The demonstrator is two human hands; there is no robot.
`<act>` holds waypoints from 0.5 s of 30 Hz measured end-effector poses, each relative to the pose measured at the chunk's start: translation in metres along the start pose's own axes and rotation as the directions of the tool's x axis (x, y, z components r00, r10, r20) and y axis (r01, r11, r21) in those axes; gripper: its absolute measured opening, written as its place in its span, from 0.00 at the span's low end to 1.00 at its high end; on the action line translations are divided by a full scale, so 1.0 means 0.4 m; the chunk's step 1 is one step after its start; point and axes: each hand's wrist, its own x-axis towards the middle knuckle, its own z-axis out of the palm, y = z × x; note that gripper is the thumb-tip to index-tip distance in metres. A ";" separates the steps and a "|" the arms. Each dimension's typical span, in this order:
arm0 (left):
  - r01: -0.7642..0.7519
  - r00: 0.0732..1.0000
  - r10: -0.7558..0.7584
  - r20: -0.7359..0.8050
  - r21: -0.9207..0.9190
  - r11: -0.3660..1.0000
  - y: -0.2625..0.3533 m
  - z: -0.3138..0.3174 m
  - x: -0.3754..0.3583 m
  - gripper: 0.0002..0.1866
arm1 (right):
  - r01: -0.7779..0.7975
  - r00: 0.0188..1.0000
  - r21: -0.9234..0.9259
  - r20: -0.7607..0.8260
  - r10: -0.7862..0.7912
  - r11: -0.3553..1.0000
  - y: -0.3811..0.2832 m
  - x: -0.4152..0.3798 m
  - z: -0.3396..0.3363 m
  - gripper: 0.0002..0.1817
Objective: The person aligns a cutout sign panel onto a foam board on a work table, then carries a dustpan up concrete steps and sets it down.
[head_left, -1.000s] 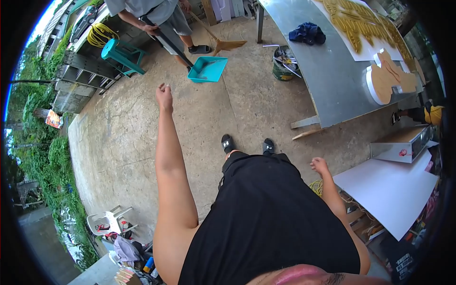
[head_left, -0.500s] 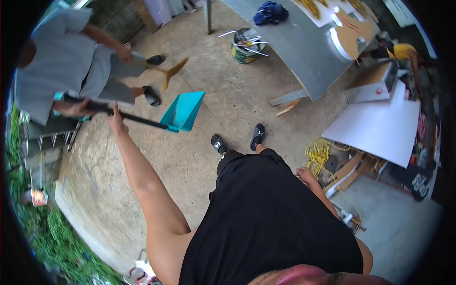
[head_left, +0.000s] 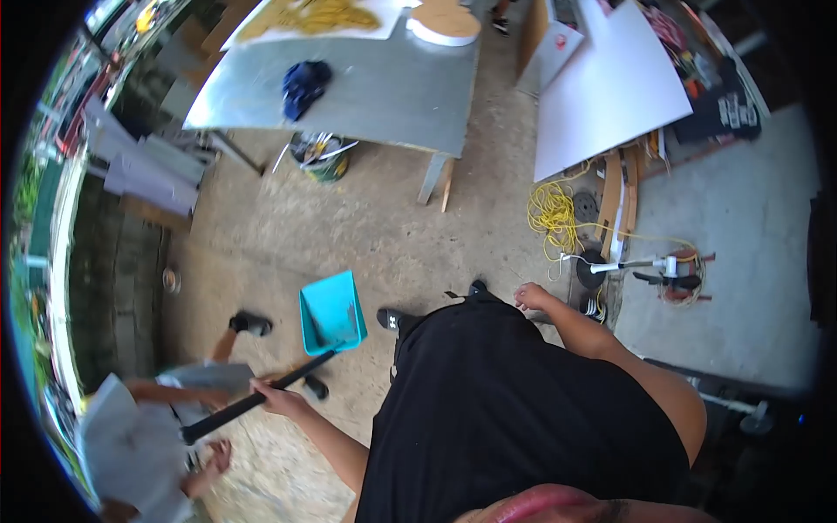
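Observation:
My left hand (head_left: 277, 398) is closed round the black handle of a long-handled turquoise dustpan (head_left: 333, 301). The pan is in front of me to the left, its mouth facing away from me, with some dark dirt in it. The handle's far end reaches toward another person (head_left: 131, 444) in grey, whose lower hand (head_left: 219, 456) is near it but apart from it. My right hand (head_left: 529, 296) hangs by my right side, empty, its fingers loosely bent.
A grey-topped table (head_left: 384, 96) stands ahead, bearing a dark blue cloth (head_left: 305, 87). Beneath its edge is a bucket of scraps (head_left: 321, 159). Yellow cord (head_left: 554, 213) lies coiled at the right, near a large white board (head_left: 602, 96). A fan (head_left: 667, 275) lies beyond.
The other person's hand has come off the dustpan handle, leaving it in my left hand. My view has turned left, and the dustpan has swung round and nearer my feet.

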 end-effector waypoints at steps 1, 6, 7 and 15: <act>-0.023 0.998 0.018 0.059 0.073 0.997 0.027 0.056 -0.072 0.13 | 0.006 1.000 0.030 -0.019 -0.006 1.000 0.014 0.008 -0.005 0.12; -0.076 0.938 -0.004 0.348 0.215 0.974 0.013 0.281 -0.339 0.11 | 0.035 0.999 0.071 -0.005 -0.035 0.997 0.148 0.068 -0.065 0.11; -0.067 0.927 -0.001 0.376 0.169 0.983 0.014 0.326 -0.392 0.10 | 0.049 0.999 0.087 -0.009 -0.049 0.995 0.171 0.074 -0.086 0.11; -0.016 0.818 -0.007 0.576 0.035 0.999 0.063 0.686 -0.814 0.12 | 0.153 0.980 0.174 -0.155 -0.127 0.973 0.281 0.031 -0.310 0.14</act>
